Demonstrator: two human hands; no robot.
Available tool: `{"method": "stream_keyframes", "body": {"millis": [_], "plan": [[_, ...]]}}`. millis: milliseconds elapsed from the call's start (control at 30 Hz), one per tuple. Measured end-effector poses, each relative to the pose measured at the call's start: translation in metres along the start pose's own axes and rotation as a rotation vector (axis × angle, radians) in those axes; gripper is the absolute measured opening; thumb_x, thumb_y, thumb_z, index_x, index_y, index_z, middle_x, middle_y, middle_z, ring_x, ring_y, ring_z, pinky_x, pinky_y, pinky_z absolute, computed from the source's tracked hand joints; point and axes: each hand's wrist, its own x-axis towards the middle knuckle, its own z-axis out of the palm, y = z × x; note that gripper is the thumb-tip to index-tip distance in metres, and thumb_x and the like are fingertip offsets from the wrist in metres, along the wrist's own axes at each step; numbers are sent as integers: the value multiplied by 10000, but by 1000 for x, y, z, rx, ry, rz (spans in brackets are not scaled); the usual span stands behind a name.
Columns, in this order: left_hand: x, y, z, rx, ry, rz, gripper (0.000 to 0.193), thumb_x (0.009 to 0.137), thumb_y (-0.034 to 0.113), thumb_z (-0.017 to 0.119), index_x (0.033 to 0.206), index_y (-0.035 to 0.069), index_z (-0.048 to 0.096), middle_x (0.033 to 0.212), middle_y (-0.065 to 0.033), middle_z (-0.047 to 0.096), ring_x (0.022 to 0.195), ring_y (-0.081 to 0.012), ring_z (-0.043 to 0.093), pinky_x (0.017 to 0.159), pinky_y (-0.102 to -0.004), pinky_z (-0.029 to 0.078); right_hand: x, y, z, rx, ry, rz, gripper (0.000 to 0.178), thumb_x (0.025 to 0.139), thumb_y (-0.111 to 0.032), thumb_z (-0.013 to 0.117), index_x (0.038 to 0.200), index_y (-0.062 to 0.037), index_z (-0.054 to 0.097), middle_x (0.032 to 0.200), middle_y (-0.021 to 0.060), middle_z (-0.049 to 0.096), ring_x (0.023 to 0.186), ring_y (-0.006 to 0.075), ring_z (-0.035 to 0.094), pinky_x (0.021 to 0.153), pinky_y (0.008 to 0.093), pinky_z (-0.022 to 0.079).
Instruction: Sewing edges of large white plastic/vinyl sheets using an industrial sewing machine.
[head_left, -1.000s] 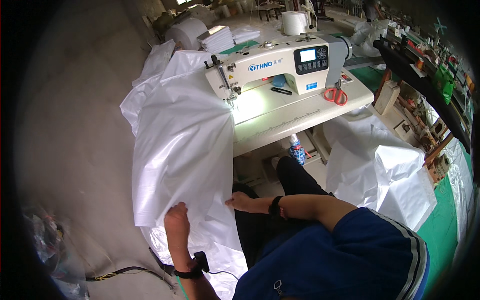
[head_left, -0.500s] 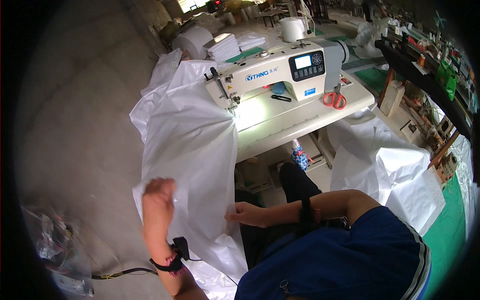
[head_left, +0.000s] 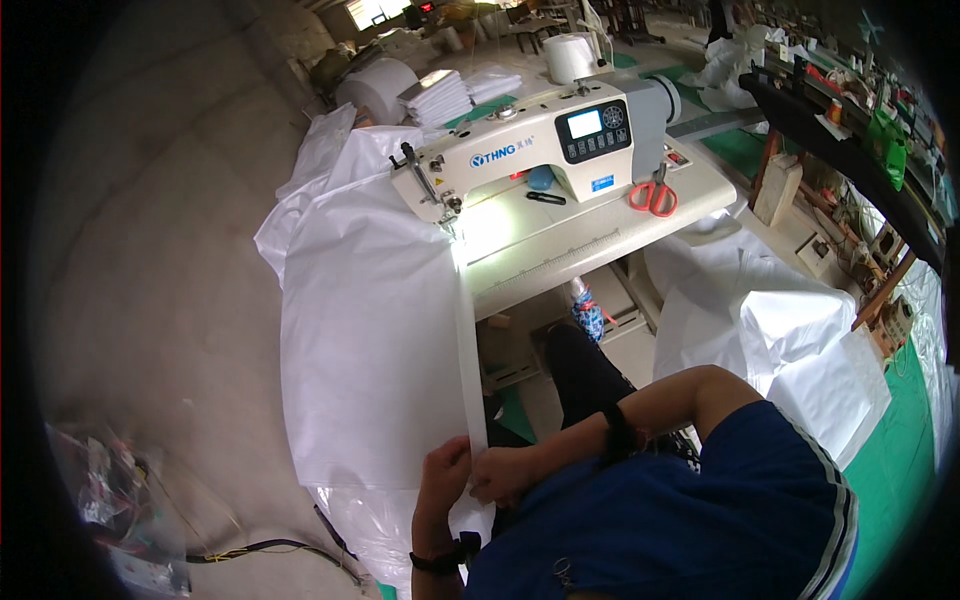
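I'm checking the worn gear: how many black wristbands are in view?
2: a black wristband on the left arm and another on the right arm. Others may be hidden.

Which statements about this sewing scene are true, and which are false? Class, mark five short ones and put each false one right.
1. The left hand and right hand are close together at the right edge of the white sheet. True.
2. The scissors lie on the floor. False: they lie on the sewing machine's table.
3. A white spool stands beyond the sewing machine. True.
4. The machine's display is dark. False: it is lit.
5. The white sheet hangs entirely to the right of the needle area. False: most of it spreads to the left.
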Motion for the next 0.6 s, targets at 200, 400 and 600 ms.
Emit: {"method": "stream_keyframes", "body": {"millis": [200,400,600], "plan": [[-1,-8,14,-202,138,-263,209,811,126,526,923,-28,613,784,-14,603,708,-80,529,637,-232,434,18,32,4,-180,-168,-50,298,846,-204,491,732,44,611,670,141,629,566,192,632,530,301,508],[-7,16,15,-34,220,-152,150,808,112,547,877,-8,605,692,29,526,635,-57,446,550,-229,366,23,43,-44,-299,-484,-353,236,790,-165,551,935,14,605,854,171,630,692,215,620,587,353,493],[-6,43,11,197,268,-63,124,796,111,600,826,-9,599,600,-32,541,596,-80,497,534,-261,409,86,80,-123,-432,763,87,282,780,-163,570,1014,-10,606,834,189,628,698,286,621,615,384,502]]}}
